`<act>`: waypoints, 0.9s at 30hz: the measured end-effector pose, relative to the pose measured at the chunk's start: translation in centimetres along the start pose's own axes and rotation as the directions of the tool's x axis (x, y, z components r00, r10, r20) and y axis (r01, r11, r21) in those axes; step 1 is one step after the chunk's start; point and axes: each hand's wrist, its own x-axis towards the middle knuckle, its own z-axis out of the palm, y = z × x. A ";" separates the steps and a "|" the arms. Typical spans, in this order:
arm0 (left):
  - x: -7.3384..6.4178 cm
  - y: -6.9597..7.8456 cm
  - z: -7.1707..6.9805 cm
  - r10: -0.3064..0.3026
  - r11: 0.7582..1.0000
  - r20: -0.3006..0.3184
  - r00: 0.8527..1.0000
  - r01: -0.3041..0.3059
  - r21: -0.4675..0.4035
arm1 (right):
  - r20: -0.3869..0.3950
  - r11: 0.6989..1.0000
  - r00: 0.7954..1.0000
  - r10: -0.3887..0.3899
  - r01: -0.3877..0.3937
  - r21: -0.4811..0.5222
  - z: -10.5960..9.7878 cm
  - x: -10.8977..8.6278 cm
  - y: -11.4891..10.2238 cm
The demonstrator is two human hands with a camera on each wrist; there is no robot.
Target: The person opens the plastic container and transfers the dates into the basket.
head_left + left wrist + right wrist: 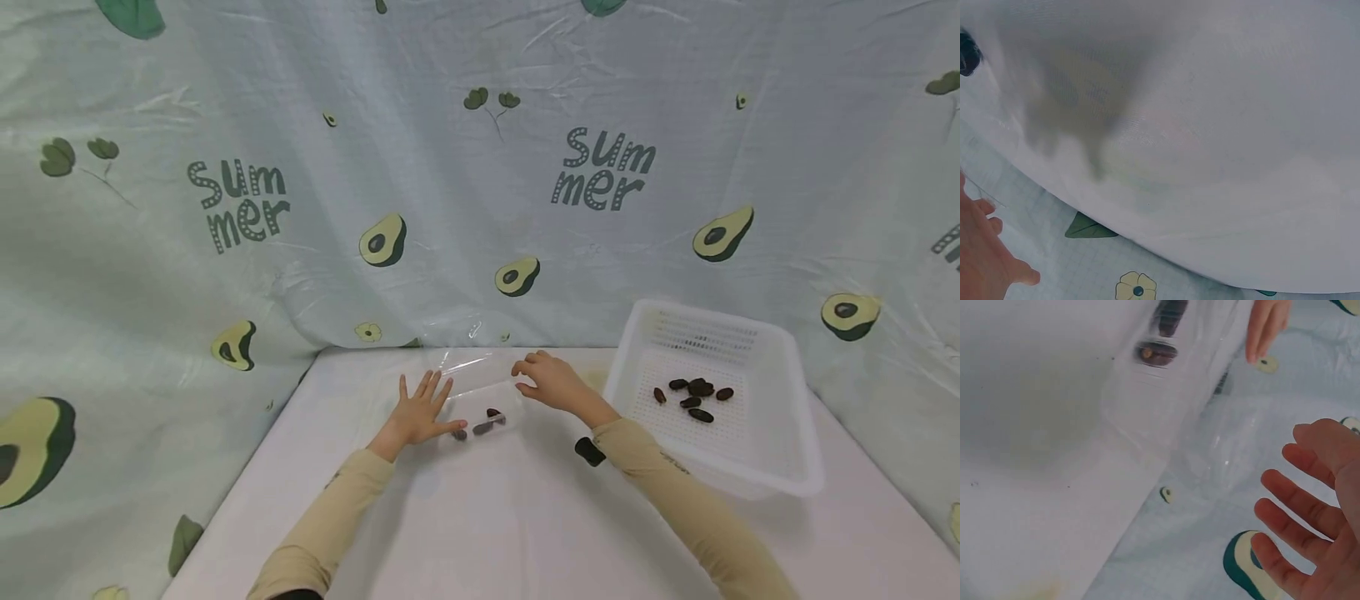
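A clear plastic bag or pack (480, 400) lies near the table's back edge; which kind I cannot tell. Several dark brown dates (483, 428) show through its near part, and the right wrist view gives a closer look at one date (1157, 354). My left hand (416, 417) is at the pack's left side, fingers spread, thumb over or beside the dates; contact is unclear. To the pack's right, my right hand (553, 383) hovers with loosely bent fingers. Seen from its wrist, that right hand (1310, 512) has nothing in its grasp.
A white perforated plastic basket (806, 467) stands at the right with several loose dates (701, 414) inside. Between the right forearm and the pack lies a small black object (590, 451). A printed curtain (450, 167) hangs directly behind the white table (465, 525).
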 end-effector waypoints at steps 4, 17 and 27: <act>0.2 0.2 -0.1 -0.010 1.000 0.013 1.000 0.010 0.025 | 0.018 0.999 1.000 -0.024 0.025 -0.040 1.9 1.1 0.3; 0.7 0.1 -0.1 -0.019 0.998 0.017 1.000 0.018 0.053 | 0.221 0.987 0.974 -0.048 0.080 -0.137 4.8 3.4 -0.1; 0.7 -0.1 0.0 -0.008 0.999 0.011 1.000 0.007 0.045 | 0.365 0.977 0.931 0.015 0.064 -0.204 5.9 4.6 -1.5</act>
